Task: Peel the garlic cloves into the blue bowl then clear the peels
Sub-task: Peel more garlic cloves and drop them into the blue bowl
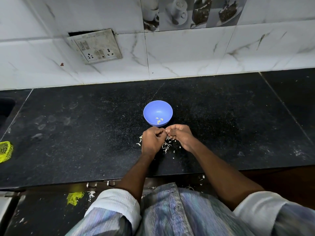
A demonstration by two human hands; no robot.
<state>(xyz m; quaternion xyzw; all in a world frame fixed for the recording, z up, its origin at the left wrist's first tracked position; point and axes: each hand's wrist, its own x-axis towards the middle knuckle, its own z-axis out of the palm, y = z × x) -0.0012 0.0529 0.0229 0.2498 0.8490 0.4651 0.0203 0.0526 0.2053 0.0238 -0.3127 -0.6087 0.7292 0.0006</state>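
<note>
Blue bowl [158,113] upright on black counter [221,116], just beyond person's hands. Inside bowl: few peeled garlic cloves [159,120], pale yellow, lying at near side of bottom. Left hand [152,141] and right hand [179,136] meet fingertip to fingertip above counter, fingers curled, pinching small pale piece between them; piece too small to identify. Loose peels [167,144] scattered on counter beneath and between hands. Yellow mesh bag [6,151] at far left counter edge.

One blue bowl [154,109], about four peeled cloves [159,120], two hands.
</note>
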